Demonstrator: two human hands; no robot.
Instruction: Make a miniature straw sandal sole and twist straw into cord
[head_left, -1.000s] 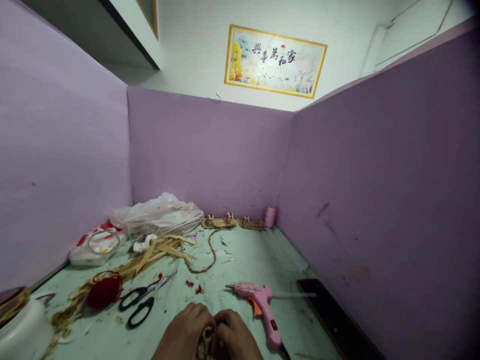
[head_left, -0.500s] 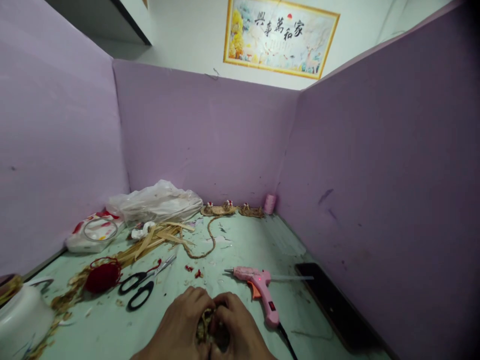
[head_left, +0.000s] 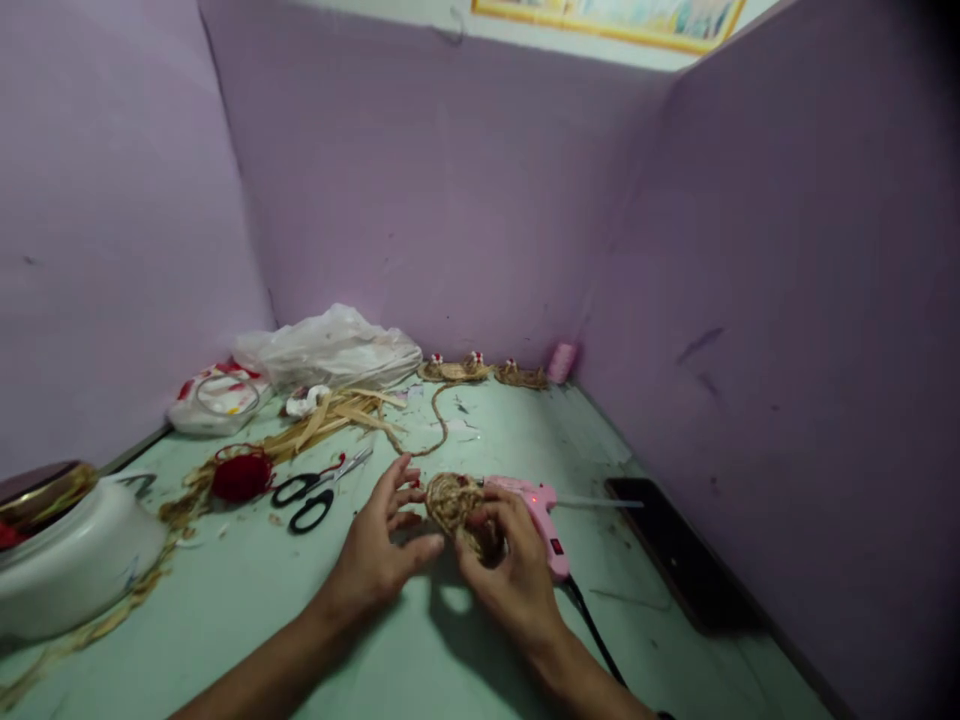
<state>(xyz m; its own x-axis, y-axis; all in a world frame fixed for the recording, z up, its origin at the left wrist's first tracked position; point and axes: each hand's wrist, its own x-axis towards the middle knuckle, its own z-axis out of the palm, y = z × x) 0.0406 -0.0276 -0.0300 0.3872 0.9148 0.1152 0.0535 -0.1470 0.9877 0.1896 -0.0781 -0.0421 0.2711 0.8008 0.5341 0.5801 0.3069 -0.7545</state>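
R hand [head_left: 519,568] pinches coiled pc [head_left: 448,503], L hand [head_left: 379,540] spread beside it; pc looks mostly formed, trim unclear, while trimmed pcs [head_left: 454,373] at back of worktop [head_left: 247,600] look done.

Legible lettering: none; framed wall picture [head_left: 611,20] is showing only its lower strip; red-and-white packet [head_left: 225,405] is bearing coloured print, too blurred to read; white pot [head_left: 75,575] is carrying a small blue mark, illegible; pink glue gun [head_left: 544,515] is showing a red switch [head_left: 556,546], any marking too small to read
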